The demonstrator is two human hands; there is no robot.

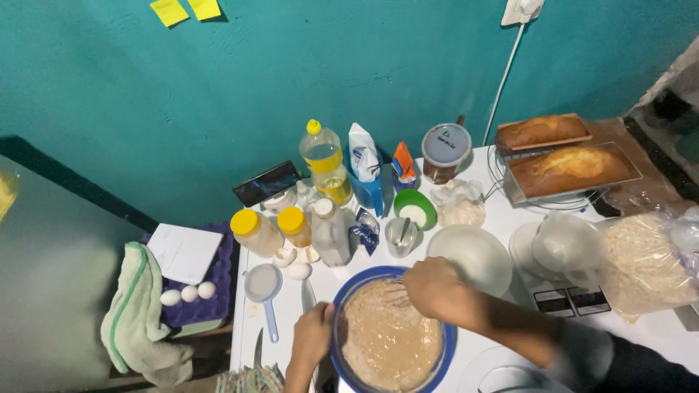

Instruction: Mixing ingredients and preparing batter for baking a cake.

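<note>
1. The fingers of the right hand [437, 290] are curled shut round a whisk [397, 295] sunk in the batter [389, 335]; the left hand [313, 338] grips the near rim of the blue bowl [445, 348], steadying it at the table's front edge.
2. This looks like mid-mixing: the batter seems smooth and tan, filling the bowl almost to its rim.
3. The next stroke needs a firm hold on the rim, as the bowl is full.
4. Behind it stand an oil bottle [325, 160], two yellow-capped jars [255, 231], and two baked loaves [571, 169] in tins.
</note>
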